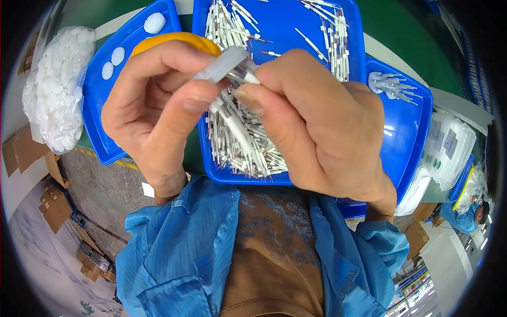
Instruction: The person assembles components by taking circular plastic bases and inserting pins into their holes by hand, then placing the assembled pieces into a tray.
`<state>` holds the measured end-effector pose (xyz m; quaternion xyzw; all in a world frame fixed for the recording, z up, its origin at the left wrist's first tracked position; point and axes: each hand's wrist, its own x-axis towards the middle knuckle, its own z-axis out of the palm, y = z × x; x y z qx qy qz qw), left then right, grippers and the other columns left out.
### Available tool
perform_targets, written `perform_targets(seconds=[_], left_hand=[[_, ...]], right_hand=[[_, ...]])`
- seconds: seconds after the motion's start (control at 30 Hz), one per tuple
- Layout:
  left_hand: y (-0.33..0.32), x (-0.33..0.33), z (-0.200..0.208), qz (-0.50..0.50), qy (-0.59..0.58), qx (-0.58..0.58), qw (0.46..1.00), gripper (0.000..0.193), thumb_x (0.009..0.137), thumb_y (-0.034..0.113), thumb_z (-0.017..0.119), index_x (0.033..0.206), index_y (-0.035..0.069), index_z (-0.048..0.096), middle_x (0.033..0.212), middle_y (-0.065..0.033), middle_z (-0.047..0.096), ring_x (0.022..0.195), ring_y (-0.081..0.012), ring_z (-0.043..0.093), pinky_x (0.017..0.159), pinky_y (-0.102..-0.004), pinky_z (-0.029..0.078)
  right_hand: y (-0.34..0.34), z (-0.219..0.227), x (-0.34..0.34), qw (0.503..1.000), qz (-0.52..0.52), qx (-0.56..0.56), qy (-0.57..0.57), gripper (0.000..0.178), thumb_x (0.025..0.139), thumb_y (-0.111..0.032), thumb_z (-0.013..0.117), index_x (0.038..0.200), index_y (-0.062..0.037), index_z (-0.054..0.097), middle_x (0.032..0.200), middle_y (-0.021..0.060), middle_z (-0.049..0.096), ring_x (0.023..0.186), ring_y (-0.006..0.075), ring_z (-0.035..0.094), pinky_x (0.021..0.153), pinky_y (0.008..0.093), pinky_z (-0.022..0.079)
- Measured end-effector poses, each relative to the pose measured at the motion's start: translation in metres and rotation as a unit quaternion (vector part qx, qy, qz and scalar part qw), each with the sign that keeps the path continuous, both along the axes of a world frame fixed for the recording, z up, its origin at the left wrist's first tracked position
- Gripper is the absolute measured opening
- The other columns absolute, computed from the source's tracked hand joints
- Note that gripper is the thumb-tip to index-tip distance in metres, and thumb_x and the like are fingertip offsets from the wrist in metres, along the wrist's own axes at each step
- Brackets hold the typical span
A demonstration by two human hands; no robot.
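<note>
Pinching a thin white strip (232,124) between thumb and forefinger, the left hand (158,105) also grips a grey tube (222,64), while the right hand (322,121) nips its near end with thumb and finger, both above the middle blue tray (280,24) heaped with strips. Left lies another tray (100,105) holding white pads (117,55), a bag (55,87) farther left; right, a third tray (406,127) on the green table (401,37)
</note>
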<state>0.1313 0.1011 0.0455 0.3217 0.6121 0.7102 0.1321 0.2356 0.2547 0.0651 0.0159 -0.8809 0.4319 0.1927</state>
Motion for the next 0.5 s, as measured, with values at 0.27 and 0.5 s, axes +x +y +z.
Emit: perform_targets(seconds=[0.27, 0.5], left_hand=[[-0.002, -0.001, -0.004, 0.003, 0.056, 0.018, 0.998, 0.041, 0.085, 0.038, 0.071, 0.095, 0.001, 0.055, 0.089, -0.015, 0.059, 0.089, -0.0393, 0.068, 0.075, -0.0501, 0.059], [0.007, -0.006, -0.008, -0.153, 0.108, 0.16, 0.969, 0.046, 0.078, 0.034, 0.079, 0.105, 0.004, 0.055, 0.098, -0.0183, 0.062, 0.098, -0.0426, 0.065, 0.084, -0.0529, 0.056]], right_hand=[[-0.013, 0.005, 0.008, 0.984, -0.066, 0.1, 0.13, 0.023, 0.075, -0.003, 0.078, 0.088, 0.0053, 0.061, 0.07, 0.0127, 0.063, 0.048, 0.0208, 0.06, 0.043, 0.0265, 0.046], [-0.007, -0.009, 0.008, 0.974, -0.033, 0.133, 0.18, 0.028, 0.082, -0.014, 0.075, 0.096, 0.006, 0.06, 0.074, 0.0115, 0.064, 0.048, 0.0228, 0.058, 0.043, 0.0292, 0.046]])
